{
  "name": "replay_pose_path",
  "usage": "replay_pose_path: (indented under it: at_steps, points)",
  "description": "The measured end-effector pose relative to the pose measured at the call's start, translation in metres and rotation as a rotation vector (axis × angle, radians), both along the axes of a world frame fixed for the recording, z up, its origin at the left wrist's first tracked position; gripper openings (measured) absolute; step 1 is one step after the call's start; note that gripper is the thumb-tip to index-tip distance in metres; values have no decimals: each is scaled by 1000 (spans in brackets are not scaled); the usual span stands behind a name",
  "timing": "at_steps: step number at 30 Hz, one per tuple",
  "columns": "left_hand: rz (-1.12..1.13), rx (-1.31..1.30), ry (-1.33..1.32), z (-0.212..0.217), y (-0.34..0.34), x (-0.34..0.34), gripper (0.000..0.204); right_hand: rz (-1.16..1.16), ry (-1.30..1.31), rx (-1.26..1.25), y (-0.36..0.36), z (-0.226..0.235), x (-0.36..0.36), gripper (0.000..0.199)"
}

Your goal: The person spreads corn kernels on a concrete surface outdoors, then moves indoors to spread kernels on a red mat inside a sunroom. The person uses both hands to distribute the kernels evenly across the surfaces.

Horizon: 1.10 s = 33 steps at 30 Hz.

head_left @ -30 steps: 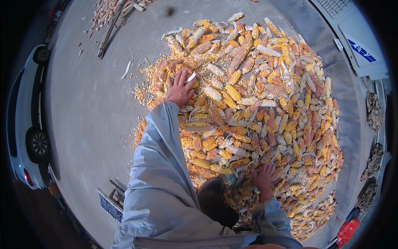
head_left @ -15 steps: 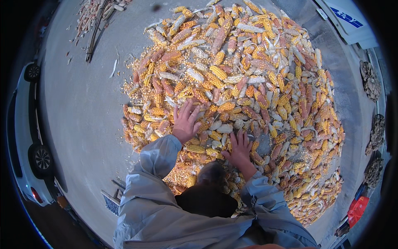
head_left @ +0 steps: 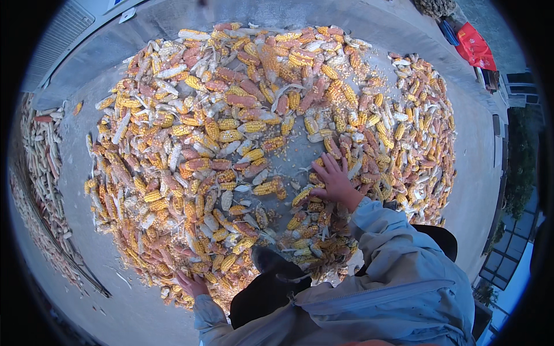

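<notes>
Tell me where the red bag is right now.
In the head view, the red bag lies at the upper right, on the concrete beyond the far right edge of the corn pile, beside a blue item.

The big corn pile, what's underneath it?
Grey concrete ground shows through a gap in the corn pile beside the right hand. Elsewhere the cobs cover whatever lies beneath.

Left hand (head_left: 193,284) fingers buried under corn cobs (head_left: 190,173) — red bag (head_left: 474,46) cut by rim.

Single head-worn fisheye, looking steeply down, corn pile (head_left: 242,144) close below
</notes>
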<state>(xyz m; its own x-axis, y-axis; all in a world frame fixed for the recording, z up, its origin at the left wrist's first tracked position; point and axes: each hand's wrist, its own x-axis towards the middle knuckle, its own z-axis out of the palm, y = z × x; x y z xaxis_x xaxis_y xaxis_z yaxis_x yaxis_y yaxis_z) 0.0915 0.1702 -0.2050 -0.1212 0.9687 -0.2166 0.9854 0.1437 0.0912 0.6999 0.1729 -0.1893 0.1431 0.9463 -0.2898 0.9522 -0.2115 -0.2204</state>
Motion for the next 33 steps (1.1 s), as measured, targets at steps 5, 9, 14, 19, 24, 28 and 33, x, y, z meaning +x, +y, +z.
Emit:
replay_pose_path:
  at_steps: [5,9,14,19,24,28,33]
  points:
    - [-67,-146,65,-1,-23,3,65,-199,-289,-41,-77,0,57,83]
    - [-94,-60,-247,31,33,29,64,-510,-385,-186,-135,31,121,75]
    - [-284,-72,-933,213,98,169,54,-983,-181,-703,-213,90,235,52]
    - [-7,-394,-1118,384,61,325,54,-1125,-163,-246,-269,194,319,49]
    - [87,-530,-947,455,29,366,42,-1163,139,-184,-362,291,277,46]
    - [-5,-660,-836,520,22,407,36,-1180,313,-292,-438,375,200,42]
    - [-213,-790,-745,600,24,458,33,-1442,556,-259,-521,501,127,43]
